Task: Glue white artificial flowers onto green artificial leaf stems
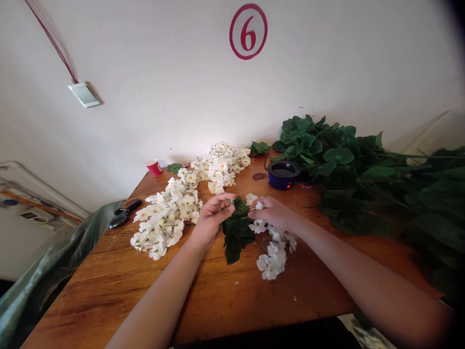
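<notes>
My left hand (213, 217) has its thumb and fingers pinched together at the top of a sprig of dark green leaves (238, 230), which looks artificial. What lies right between the fingertips is too small to make out clearly. Just to the right, my right hand (274, 213) is closed on a spray of white flowers (271, 261). Its blossoms hang below the palm and poke out between the fingers. The leaves and the flowers are close together in front of me, above the wooden table (203, 300).
A long pile of white flower sprays (167, 213) lies to the left. Behind my right hand stands a small blue pot (283, 175) with a lit red light. Green foliage (337, 155) heaps up at the right. Black-handled cutters (124, 214) and a red paper cup (154, 168) are at left.
</notes>
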The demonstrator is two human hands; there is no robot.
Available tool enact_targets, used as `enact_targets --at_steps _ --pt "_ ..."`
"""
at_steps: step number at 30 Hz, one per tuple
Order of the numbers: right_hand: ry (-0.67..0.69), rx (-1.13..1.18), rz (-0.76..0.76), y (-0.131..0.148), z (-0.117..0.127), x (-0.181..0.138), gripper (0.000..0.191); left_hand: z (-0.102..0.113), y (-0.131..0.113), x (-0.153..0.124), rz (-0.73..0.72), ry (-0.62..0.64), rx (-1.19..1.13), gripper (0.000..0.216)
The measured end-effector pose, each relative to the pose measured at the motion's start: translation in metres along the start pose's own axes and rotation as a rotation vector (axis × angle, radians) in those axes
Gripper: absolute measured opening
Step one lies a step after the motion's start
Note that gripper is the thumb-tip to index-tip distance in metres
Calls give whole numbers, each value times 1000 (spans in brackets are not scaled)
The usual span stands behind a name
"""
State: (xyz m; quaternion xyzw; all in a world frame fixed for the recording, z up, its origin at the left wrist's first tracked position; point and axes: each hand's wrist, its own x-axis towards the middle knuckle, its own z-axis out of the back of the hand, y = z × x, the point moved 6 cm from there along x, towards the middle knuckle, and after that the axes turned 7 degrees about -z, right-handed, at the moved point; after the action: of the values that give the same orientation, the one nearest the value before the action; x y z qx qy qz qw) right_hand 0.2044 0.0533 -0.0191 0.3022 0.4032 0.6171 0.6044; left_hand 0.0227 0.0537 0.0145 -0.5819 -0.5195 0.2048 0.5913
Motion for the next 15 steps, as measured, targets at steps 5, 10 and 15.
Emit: enact_targets --at_steps 5,10,15 --pt "23 22 20 3 -2 0 19 -1 1 0 1 20 -27 30" --pt "32 36 13 2 -4 0 18 -2 -1 1 -19 22 -38 33" --pt "23 19 22 2 -3 -1 17 -3 -2 1 -49 64 -24 37"
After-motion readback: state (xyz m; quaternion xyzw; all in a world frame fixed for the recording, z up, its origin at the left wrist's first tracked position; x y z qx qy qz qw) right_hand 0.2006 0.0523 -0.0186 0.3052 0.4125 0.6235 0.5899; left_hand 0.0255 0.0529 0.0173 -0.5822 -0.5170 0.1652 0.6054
